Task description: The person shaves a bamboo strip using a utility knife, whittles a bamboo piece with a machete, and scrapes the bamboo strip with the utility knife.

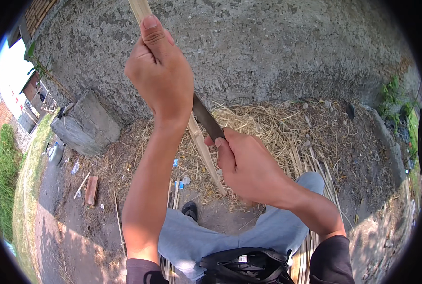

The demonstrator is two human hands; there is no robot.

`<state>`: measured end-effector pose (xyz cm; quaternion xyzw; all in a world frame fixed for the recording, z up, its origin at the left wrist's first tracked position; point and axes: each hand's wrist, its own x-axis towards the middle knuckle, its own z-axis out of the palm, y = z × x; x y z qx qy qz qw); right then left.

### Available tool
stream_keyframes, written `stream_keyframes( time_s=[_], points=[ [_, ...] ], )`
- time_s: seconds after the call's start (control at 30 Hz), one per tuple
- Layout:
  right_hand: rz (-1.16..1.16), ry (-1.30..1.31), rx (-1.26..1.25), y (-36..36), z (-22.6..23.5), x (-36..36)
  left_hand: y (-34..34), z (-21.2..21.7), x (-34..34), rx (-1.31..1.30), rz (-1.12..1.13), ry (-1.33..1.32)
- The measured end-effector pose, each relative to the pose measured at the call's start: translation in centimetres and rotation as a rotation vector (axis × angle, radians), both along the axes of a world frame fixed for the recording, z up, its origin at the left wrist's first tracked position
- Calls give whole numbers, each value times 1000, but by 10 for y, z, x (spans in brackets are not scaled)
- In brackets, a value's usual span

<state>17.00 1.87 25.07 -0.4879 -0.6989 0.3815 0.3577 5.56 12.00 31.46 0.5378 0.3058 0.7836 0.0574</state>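
Here, I am clamping my left hand (pixel 160 71) around the upright bamboo strip (pixel 204 151), and my right hand (pixel 249 168) is gripping the knife (pixel 207 118) against it. The blade, I judge, could slip toward my left wrist. Small blue scraps (pixel 178 184) are lying on the straw-covered ground (pixel 277 128) below.

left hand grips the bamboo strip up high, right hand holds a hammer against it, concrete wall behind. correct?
Not quite. The right hand holds a knife, not a hammer: the head view shows its dark flat blade laid against the bamboo strip. The rest stands: the left hand grips the strip up high, with the concrete wall behind.
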Motion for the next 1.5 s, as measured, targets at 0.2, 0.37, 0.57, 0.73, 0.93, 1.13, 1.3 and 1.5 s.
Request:
stream_keyframes(
  time_s=[0.2, 0.37, 0.57, 0.73, 0.93, 1.13, 1.3, 1.5],
  points=[
    [-60, -24, 181, 10, -39, -6, 1, -2, 9, 34, 36, 28],
    [-24, -36, 129, 4, -12, -1, 4, 1, 5, -4, -22, 2],
    [-31, -108, 24, 8, -24, 0, 0, 0, 10, 5, 19, 30],
    [-102, 82, 157, 8, -38, -15, -1, -3, 10, 26, 18, 66],
    [-39, 10, 145, 14, -17, -8, -4, 2, 4, -55, 5, -36],
    [-118, 12, 369, 21, -59, -16, -2, 1, 14, 121, 77, 76],
    [-40, -36, 127, 2, -3, -12, -8, 0, 2, -41, 10, -39],
    [-58, -65, 203, 25, -39, -11, 0, -4, 8, 3, 9, 18]
  ],
)
